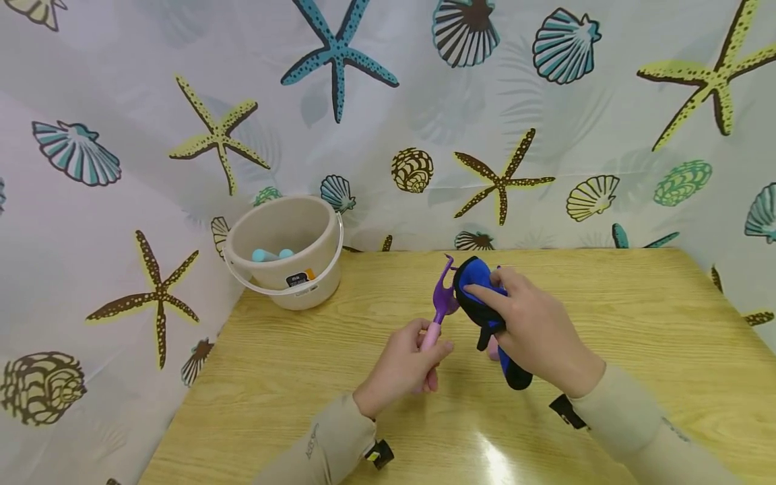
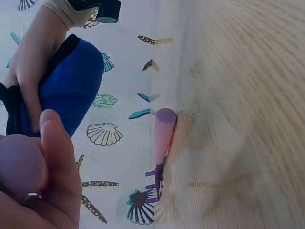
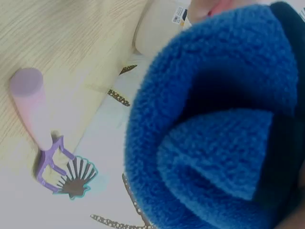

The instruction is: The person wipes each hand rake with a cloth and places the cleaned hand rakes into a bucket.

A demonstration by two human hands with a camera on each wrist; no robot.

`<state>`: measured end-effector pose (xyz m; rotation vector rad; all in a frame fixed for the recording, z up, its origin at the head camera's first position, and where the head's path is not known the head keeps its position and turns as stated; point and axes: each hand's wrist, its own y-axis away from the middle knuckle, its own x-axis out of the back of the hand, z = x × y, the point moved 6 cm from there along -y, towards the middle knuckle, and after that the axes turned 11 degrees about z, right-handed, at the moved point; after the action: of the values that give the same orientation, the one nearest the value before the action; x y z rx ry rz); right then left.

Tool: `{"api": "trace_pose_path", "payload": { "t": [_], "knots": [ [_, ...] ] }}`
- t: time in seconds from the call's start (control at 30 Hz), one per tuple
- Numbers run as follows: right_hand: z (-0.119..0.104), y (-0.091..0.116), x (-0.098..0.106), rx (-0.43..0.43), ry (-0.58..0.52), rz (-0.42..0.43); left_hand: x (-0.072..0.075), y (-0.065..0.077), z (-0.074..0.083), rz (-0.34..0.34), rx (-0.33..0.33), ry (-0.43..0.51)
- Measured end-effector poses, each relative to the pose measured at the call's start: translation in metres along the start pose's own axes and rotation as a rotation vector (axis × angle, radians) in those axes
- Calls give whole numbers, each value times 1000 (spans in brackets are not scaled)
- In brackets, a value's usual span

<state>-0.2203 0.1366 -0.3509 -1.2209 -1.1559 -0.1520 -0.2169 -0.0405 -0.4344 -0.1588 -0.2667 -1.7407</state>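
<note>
My left hand (image 1: pixel 403 364) grips the pink handle of a small purple garden rake (image 1: pixel 444 300), its head pointing up and away. Bent prongs show at its tip, and the cloth hides part of the head. In my right hand (image 1: pixel 539 330) is a fuzzy blue cloth (image 3: pixel 228 90) with black edging, folded over and held against the rake's head. Seen from the left wrist, the round end of the held handle (image 2: pixel 21 164) pokes out of the fist. A second pink-handled rake (image 2: pixel 164 138) with purple prongs lies on the table, mostly hidden behind the cloth in the head view.
At the table's back left stands a beige bucket (image 1: pixel 327 286) with a white handle; light-blue rounded ends of things (image 1: pixel 265 255) show inside. A curtain (image 1: pixel 376 135) printed with shells and starfish hangs behind the wooden table (image 1: pixel 339 357) and along its sides.
</note>
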Motion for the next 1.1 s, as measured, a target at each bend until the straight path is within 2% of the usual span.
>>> {"api": "trace_pose_path", "payload": {
  "t": [0.13,0.33,0.6,0.8,0.93,1.1],
  "knots": [
    [-9,-2,-4,55,-14,34,-4,-1,-1,-28,-43,0],
    [-20,-5,-16,106,-22,-29,-11,-1,-2,-72,-110,-98],
    [4,-8,-22,31,74,-47,-19,6,1,-155,-87,-120],
    [23,-7,-20,-23,99,-51,-23,6,5,-144,-92,-137],
    [25,-2,-21,-40,72,-106,-25,4,4,-133,-81,-128],
    [11,2,-22,32,16,-158,-25,0,1,-90,-57,-116]
  ]
}}
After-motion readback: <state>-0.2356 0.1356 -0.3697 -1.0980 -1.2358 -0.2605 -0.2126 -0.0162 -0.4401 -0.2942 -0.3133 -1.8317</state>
